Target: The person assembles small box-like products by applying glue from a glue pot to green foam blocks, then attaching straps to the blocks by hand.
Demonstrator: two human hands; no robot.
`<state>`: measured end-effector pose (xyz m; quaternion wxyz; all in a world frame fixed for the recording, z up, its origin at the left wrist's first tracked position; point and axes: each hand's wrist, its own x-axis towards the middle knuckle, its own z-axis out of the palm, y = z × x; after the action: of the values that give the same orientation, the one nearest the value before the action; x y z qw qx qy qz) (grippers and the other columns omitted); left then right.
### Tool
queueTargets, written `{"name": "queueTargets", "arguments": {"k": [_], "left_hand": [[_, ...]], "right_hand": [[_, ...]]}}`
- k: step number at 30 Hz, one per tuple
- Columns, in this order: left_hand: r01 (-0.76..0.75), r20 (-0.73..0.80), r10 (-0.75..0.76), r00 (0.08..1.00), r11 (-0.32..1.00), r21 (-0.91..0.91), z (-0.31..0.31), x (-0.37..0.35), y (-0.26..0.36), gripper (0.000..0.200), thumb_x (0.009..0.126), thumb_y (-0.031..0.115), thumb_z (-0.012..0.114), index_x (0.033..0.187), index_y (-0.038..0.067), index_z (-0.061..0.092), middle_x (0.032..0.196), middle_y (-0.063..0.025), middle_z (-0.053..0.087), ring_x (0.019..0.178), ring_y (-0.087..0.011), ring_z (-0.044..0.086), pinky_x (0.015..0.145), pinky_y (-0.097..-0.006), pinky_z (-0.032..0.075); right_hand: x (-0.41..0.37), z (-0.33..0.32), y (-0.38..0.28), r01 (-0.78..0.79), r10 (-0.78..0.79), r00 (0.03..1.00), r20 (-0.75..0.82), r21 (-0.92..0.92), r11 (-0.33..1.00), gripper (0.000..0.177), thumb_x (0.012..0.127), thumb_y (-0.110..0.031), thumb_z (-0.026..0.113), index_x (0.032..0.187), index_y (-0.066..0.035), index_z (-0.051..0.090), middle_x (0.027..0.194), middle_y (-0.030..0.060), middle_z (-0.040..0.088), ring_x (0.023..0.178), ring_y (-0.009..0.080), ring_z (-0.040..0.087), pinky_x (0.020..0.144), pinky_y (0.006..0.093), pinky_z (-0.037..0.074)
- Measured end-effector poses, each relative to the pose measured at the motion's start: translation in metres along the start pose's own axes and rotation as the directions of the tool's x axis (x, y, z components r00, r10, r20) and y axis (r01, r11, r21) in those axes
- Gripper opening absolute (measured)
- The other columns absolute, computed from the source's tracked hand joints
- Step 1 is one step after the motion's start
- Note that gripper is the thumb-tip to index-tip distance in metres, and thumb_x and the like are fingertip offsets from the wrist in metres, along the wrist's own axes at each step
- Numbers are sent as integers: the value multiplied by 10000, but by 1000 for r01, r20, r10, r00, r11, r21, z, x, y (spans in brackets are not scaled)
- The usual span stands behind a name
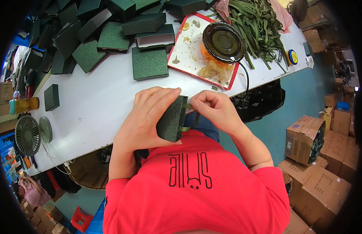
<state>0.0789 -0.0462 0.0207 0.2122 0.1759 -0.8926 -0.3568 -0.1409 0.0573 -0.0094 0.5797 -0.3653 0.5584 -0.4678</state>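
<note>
A dark green textured box (171,121) is tilted in front of my red shirt, at the table's front edge. My left hand (150,113) wraps round it, fingers over the top end and thumb at the lower end. An olive green ribbon (184,128) crosses the box's right side and loops out beyond it. On the right, my right hand (210,105) pinches the ribbon near the box's upper corner between thumb and fingers.
Many green boxes (149,63) pile up at the back left. A round black-topped pot (224,42) stands on a red-edged board (183,61). Green ribbons (256,27) lie behind. At left are a fan (28,135) and a small box (51,97); cartons (304,139) stand right.
</note>
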Motion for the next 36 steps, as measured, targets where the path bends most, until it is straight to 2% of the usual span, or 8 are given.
{"name": "queueTargets", "arguments": {"k": [10, 13, 16, 22, 25, 28, 31, 36], "left_hand": [[16, 12, -16, 1000, 1000, 9, -2, 0, 0, 1038, 541, 362, 911, 1428, 52, 469, 1322, -133, 544, 1230, -347, 484, 1033, -464, 356], [7, 7, -7, 1000, 1000, 17, -2, 0, 0, 1032, 544, 361, 911, 1427, 55, 471, 1327, -129, 544, 1236, -346, 480, 1034, -462, 353], [3, 22, -4, 1000, 1000, 10, -2, 2, 2, 1023, 549, 373, 905, 1424, 63, 475, 1336, -122, 543, 1244, -345, 474, 1037, -464, 343], [-47, 67, 43, 997, 997, 57, 5, 5, 3, 979, 546, 348, 881, 1407, 81, 498, 1350, -101, 541, 1247, -325, 473, 1038, -467, 329], [-79, 71, 73, 995, 994, 80, 6, 6, 6, 1029, 510, 314, 937, 1390, 47, 474, 1346, -132, 550, 1243, -360, 488, 1036, -478, 364], [-54, 60, 49, 997, 995, 88, 5, 5, 3, 1044, 499, 322, 942, 1390, 47, 473, 1350, -133, 547, 1245, -361, 487, 1040, -473, 365], [0, 14, 0, 1000, 1000, 10, 3, 1, -1, 988, 547, 335, 889, 1411, 72, 490, 1344, -109, 541, 1242, -330, 476, 1044, -464, 336], [10, 2, -10, 1000, 1000, -15, -2, -2, -2, 1010, 557, 370, 903, 1414, 46, 478, 1335, -130, 542, 1237, -348, 479, 1043, -466, 344]], "right_hand": [[2, -2, 2, 3, -4, 1000, -8, -104, 995, 182, 967, -160, 644, 976, 19, 675, 749, -42, 615, 646, 0, 478, 571, 203, 393], [2, 0, -8, -103, 106, 994, 11, -158, 982, 154, 979, -132, 631, 958, 18, 655, 902, -13, 648, 784, 17, 544, 709, 187, 462], [5, 8, -5, -32, 26, 999, -46, -146, 989, 198, 947, -176, 665, 891, 14, 659, 643, -52, 550, 578, -1, 429, 510, 224, 352], [7, 8, 3, -23, 20, 1000, -15, -202, 979, 242, 916, -185, 696, 782, 7, 634, 560, -61, 461, 543, 14, 370, 472, 264, 277], [7, 5, 8, -12, 11, 1000, -5, -231, 973, 241, 917, -188, 700, 794, 12, 648, 590, -49, 518, 559, 16, 412, 488, 246, 321], [8, 10, 4, -40, 35, 999, -38, -131, 991, 235, 928, -192, 696, 816, 13, 669, 640, -30, 585, 591, 15, 464, 528, 218, 372], [7, 6, -5, -57, 58, 998, 8, -114, 992, 230, 940, -193, 689, 838, 13, 684, 688, -24, 629, 625, 12, 500, 569, 199, 404], [2, -1, -6, -97, 99, 995, 21, -87, 991, 191, 950, -165, 673, 886, 14, 688, 711, -36, 632, 645, 3, 500, 572, 194, 397]]}}
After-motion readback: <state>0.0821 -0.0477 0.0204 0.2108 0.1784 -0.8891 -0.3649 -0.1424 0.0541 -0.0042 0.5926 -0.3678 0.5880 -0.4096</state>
